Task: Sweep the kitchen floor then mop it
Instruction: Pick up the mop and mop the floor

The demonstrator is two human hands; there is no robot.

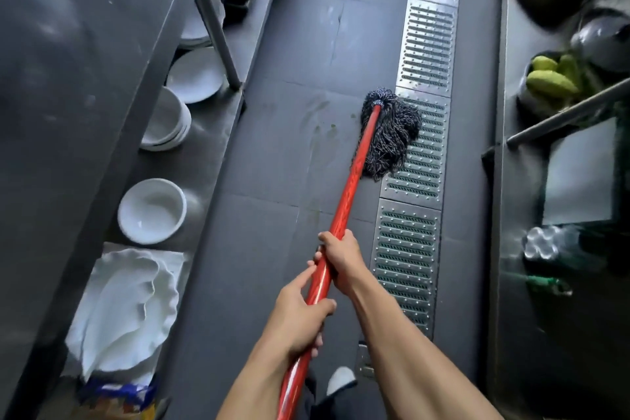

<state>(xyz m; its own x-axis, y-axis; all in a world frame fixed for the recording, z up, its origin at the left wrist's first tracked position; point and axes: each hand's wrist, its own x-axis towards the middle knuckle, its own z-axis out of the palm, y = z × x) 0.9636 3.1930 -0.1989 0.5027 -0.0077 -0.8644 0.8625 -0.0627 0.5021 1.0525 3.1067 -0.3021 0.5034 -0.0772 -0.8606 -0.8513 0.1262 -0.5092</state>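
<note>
Gripping the red mop handle [354,174] with both hands, fingers curled fully round it: right hand [341,259] further down the pole, left hand [300,310] just behind, nearer the body. Pressing the dark string mop head [392,136] onto the grey tiled floor [289,164], partly overlapping the metal drain grate [426,54]. Left, under the bench, a steel shelf [211,133] with a white bowl [151,210]; right, green fruit [552,78].

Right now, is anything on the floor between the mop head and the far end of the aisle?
Nothing visible does. Ahead of the mop head lies bare dark floor tile, with the flush drain grate along the right; the strands overlap it. A shelf leg stands at the left edge, off the path.
</note>
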